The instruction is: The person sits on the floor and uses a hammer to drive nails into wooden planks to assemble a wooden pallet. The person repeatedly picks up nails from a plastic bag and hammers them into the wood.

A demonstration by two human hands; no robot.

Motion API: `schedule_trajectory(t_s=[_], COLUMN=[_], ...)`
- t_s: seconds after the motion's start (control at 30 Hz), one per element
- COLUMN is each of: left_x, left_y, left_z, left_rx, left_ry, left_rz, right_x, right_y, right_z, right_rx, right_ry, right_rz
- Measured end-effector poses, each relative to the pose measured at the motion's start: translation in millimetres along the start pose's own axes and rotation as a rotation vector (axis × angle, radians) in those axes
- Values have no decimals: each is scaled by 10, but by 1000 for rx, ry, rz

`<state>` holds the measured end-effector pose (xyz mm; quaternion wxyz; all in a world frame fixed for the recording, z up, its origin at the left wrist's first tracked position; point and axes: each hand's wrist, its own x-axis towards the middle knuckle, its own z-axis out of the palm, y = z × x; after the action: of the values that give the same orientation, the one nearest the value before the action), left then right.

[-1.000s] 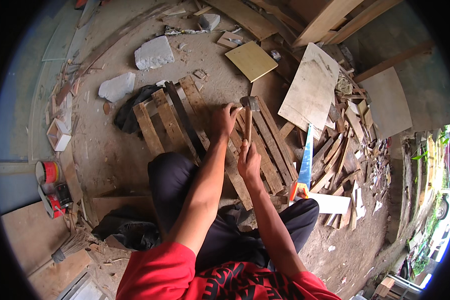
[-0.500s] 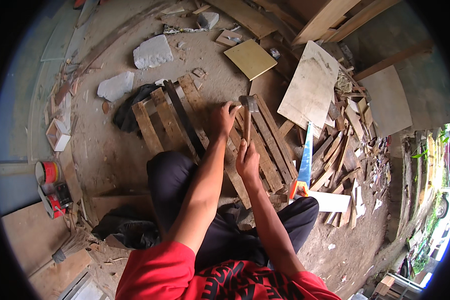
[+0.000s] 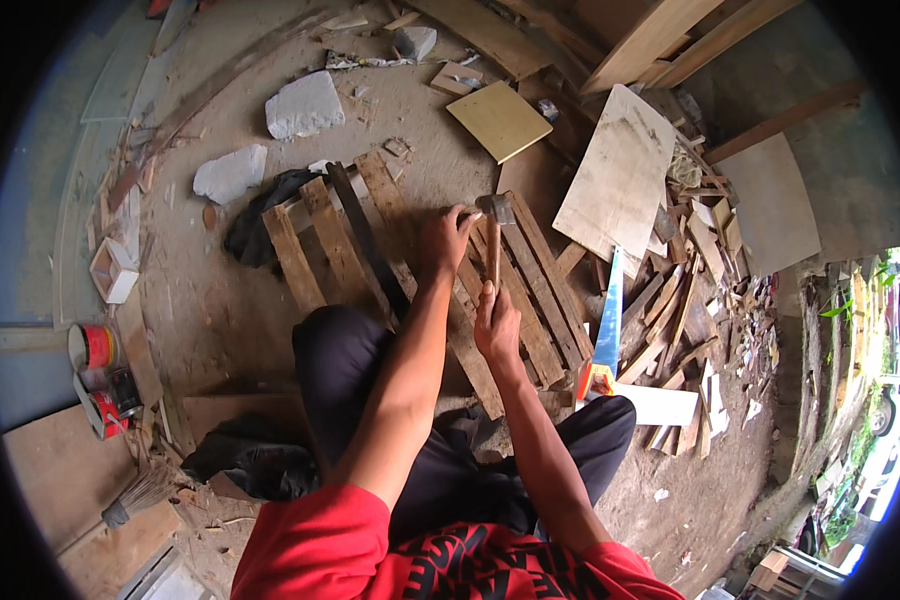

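Both my arms reach over a slatted wooden pallet (image 3: pixel 518 300) lying on the ground in front of my knees. My right hand (image 3: pixel 497 322) is wrapped round the wooden handle of a hammer (image 3: pixel 493 250). The hammer's metal head is low over the pallet's far part, close beside the fingertips of my left hand (image 3: pixel 447 238). That hand's thumb and fingers are pinched together above a slat; whatever they hold is too small to make out. A dark slat (image 3: pixel 367 240) lies among the brown ones, to the left of my left forearm.
A handsaw (image 3: pixel 608 320) with a blue blade and orange handle stands right of the pallet. Beyond it lie heaped wood scraps (image 3: pixel 670 310) and a pale board (image 3: pixel 620 170). Stone blocks (image 3: pixel 304 104) and a yellowish panel (image 3: pixel 500 120) are farther off; cans (image 3: pixel 96 346) stand left.
The hammer head has shifted very slightly beside my left fingertips. Both hands keep their grip and nearly the same place.
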<state>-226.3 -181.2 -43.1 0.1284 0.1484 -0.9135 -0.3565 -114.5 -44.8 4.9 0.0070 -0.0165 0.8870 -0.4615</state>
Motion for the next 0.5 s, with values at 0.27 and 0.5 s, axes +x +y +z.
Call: schedule_trajectory(t_s=[0.27, 0.5], left_x=[-27, 26], left_y=[-34, 9], left_z=[-13, -66], left_rx=[-58, -183], left_ry=[98, -49], left_rz=[55, -34], right_x=[44, -23], right_y=[-113, -93], right_z=[47, 33], right_rx=[-15, 52], right_ry=[-34, 44], right_rz=[124, 71])
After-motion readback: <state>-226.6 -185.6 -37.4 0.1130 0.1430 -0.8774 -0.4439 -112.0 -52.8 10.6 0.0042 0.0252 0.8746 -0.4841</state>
